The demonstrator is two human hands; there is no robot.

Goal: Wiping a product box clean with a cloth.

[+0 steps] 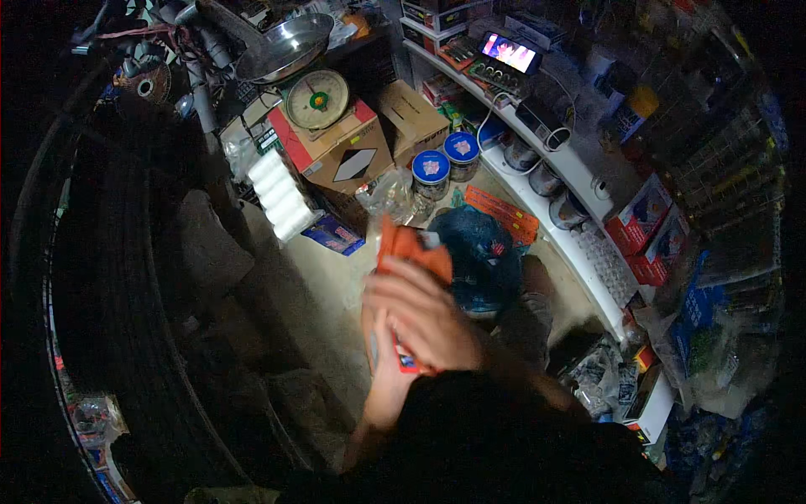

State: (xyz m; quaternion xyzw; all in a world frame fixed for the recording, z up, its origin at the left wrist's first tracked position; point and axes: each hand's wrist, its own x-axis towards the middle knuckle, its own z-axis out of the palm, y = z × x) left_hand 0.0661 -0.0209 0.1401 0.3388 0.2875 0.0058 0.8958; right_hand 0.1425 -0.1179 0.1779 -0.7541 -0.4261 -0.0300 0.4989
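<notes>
In the middle of the view, an orange packet (415,249) sticks out beyond my fingers, blurred by motion. My left hand (385,359) grips it from below, its thumb side up. Across the top lies my right hand (428,315), with its fingers spread over the packet and partly covering the left hand. Between the palms shows a red-edged printed corner (406,360), perhaps part of the same packet. A dark blue cap (482,255) sits just beyond my right hand. Behind it lies a flat orange printed packet (507,214).
A dial scale (318,99) stands on a cardboard box (343,148). White rolls (282,195) are stacked left of it. Two blue-lidded jars (431,169) stand near a white shelf (567,252), which carries a lit phone (509,53). At lower right is an open white box (652,403).
</notes>
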